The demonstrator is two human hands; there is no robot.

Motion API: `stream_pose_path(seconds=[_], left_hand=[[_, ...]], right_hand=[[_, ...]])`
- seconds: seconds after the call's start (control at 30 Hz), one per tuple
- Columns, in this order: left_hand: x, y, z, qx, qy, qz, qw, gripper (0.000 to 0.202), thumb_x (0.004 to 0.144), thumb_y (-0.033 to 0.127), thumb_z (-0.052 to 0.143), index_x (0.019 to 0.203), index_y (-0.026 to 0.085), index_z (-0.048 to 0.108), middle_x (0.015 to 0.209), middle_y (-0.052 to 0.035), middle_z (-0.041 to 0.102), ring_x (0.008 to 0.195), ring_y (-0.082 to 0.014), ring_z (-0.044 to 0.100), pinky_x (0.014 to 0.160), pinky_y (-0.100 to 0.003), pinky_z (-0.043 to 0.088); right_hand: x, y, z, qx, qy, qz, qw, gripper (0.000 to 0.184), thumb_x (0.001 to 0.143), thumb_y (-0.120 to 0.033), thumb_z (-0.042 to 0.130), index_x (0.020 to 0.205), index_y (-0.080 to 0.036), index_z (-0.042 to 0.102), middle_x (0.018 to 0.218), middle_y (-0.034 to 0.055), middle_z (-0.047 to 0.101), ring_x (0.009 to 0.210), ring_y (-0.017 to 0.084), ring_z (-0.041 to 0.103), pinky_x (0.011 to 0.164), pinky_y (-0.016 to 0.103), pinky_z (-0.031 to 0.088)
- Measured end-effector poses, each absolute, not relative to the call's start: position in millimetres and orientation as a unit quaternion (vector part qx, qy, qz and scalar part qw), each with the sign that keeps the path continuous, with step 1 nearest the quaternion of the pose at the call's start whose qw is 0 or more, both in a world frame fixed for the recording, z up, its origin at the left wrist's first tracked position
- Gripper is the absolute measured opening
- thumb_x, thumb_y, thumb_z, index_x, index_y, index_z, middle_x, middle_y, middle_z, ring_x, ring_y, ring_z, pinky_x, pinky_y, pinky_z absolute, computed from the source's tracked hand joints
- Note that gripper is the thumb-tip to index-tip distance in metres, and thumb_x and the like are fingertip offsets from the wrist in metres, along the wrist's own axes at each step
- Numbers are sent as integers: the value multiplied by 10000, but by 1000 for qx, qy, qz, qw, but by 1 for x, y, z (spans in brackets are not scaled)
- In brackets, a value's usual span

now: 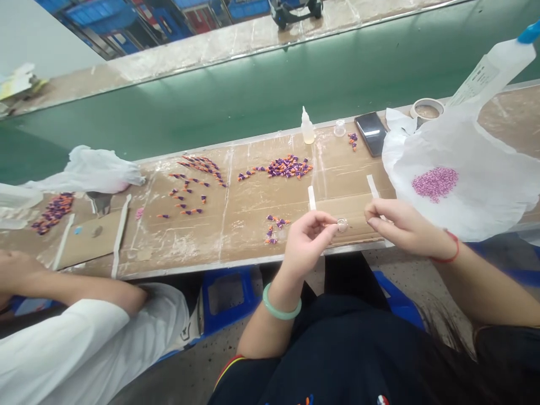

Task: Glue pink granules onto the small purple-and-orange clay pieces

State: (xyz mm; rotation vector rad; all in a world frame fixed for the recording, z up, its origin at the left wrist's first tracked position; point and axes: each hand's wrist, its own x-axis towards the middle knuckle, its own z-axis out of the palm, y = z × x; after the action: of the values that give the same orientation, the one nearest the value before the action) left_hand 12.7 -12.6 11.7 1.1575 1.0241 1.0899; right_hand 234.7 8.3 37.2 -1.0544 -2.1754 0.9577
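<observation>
Cardboard-covered table (pixel 248 205): running across the view, its near edge passing below both hands. White paper sheet (pixel 476 149): covering the table toward its right end, spreading almost from far edge to near edge. Large white bottle (pixel 487 73): rising beyond the sheet, its base hiding from view.

Right hand (pixel 407 228): hovering at the near edge beside the sheet, thumb and forefinger standing nearly together; cannot tell whether they are holding anything. Left hand (pixel 310 239): reaching over the near edge, thumb and forefinger pinching narrowly on the smallest item, listed last.

Heap of purple-and-orange pieces (pixel 289 167): lying nearer the far edge. Pink granules (pixel 435 184): lying in a patch on the sheet. Dropper bottle (pixel 307 128): standing by the far edge.

Small clear piece (pixel 342 225): projecting from the left fingertips, showing just inside the near edge; exact shape is blurring. Judgement: good handling is calling for a light pinch at one end, leaving the rest accessible to the right fingertips. Bracing the wrists should be helping steadiness; working farther inside the edge would be keeping a dropped piece on the cardboard.
</observation>
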Motion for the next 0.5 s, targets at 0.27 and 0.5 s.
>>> stream_pose_path(seconds=[0.27,0.5], left_hand=[[-6,-22,-13,440,444,435,648,277,782,396,808,788,148,685,665,6,650,536,-72,561,512,-193,475],[14,-20,-2,369,355,367,777,386,763,491,805,769,132,663,667,2,627,492,-47,505,449,-178,392]], right_hand=[[222,31,31,-310,-891,263,200,207,933,-180,460,736,-208,405,635,-26,471,570,109,413,568,244,327],[211,12,36,-193,-930,71,306,144,909,-59,482,883,-201,487,705,-8,513,662,132,423,626,254,364]])
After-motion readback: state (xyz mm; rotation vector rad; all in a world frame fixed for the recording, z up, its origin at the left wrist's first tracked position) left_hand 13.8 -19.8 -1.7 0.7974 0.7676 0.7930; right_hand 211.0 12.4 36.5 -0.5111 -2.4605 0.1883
